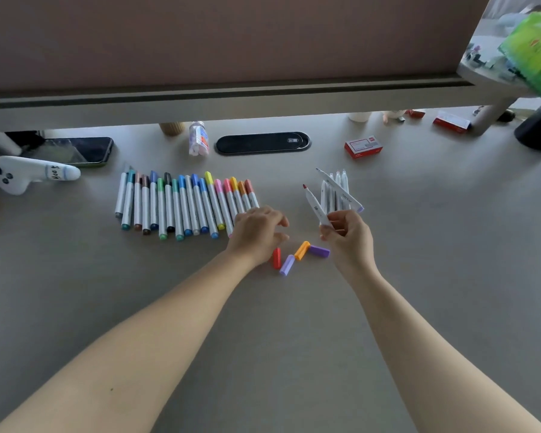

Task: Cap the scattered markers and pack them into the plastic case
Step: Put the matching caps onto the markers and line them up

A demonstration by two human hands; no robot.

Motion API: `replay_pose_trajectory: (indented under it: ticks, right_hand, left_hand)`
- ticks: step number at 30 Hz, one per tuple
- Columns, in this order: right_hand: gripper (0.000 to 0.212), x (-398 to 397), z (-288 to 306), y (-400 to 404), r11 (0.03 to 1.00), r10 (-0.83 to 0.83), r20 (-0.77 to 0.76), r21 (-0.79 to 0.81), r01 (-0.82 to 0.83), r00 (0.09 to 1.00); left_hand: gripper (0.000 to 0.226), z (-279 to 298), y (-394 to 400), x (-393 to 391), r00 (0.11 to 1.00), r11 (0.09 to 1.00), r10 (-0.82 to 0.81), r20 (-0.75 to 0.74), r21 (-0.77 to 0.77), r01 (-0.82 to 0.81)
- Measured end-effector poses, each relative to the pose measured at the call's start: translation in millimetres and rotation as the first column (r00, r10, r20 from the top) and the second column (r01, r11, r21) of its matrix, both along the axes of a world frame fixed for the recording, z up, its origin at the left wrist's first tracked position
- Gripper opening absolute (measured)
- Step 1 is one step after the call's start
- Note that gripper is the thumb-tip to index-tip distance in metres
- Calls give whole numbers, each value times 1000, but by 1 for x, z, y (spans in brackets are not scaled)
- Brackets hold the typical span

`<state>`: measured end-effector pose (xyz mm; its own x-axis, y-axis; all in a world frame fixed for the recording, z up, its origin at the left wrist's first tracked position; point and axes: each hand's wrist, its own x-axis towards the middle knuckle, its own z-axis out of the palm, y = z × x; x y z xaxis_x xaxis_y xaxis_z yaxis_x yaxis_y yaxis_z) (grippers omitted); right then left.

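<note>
Capping step: right hand [345,237] gripped an uncapped red marker [313,203]; left hand [256,231], fingers loosely curled & empty, hovered over red cap [276,257]. Next: pick cap, press on tip.

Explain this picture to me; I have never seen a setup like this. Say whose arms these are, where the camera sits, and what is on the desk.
There is no machine here. A person wears a camera on the head, looking down at their own arms. The right hand holds an uncapped red-tipped marker. The left hand hovers, holding nothing, over four loose caps. On the grey desk lie a row of capped markers and a small pile of uncapped markers.
</note>
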<state>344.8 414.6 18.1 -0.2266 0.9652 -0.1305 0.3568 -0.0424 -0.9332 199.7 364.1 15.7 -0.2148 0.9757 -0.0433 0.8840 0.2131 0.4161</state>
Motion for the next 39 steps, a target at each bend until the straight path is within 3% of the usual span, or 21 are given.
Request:
replay_pose_trajectory:
  ticks: [3,13,21,23,26,28,32,35,39]
  right_hand:
    - [23,-2,-2,-4,1000,0,6,-5,1,1000]
    - [13,1,-2,-16,1000,8,44,-16,-7,999]
    - [14,1,0,-21,1000,-3,39,-29,4,999]
    - [14,2,3,-22,1000,-6,38,-25,7,999]
    - [17,2,10,-24,1000,28,70,-5,-28,997]
    - [19,0,14,-25,998,62,80,-15,-61,995]
    - [19,-10,21,-25,994,113,143,-22,-111,983]
    - [18,-17,25,-27,987,161,170,1,-164,972]
    - [20,-23,28,-29,978,189,231,41,-204,954]
  left_hand:
    - [28,0,-11,-6,1000,1000,10,-5,-29,-10]
    - [34,-9,-25,2,986,990,-82,-144,-130,63]
    - [25,-13,-34,4,999,1000,-15,-36,-2,15]
    - [29,-9,-34,3,996,999,27,88,45,-31]
    - [26,6,-33,-2,899,979,163,407,51,-200]
    - [18,14,-31,-9,822,966,211,529,14,-258]
    - [17,31,-35,-21,538,948,241,808,-78,-309]
    - [16,38,-39,-28,389,929,251,887,-107,-354]
    - [16,42,-42,-37,366,909,286,885,-130,-396]
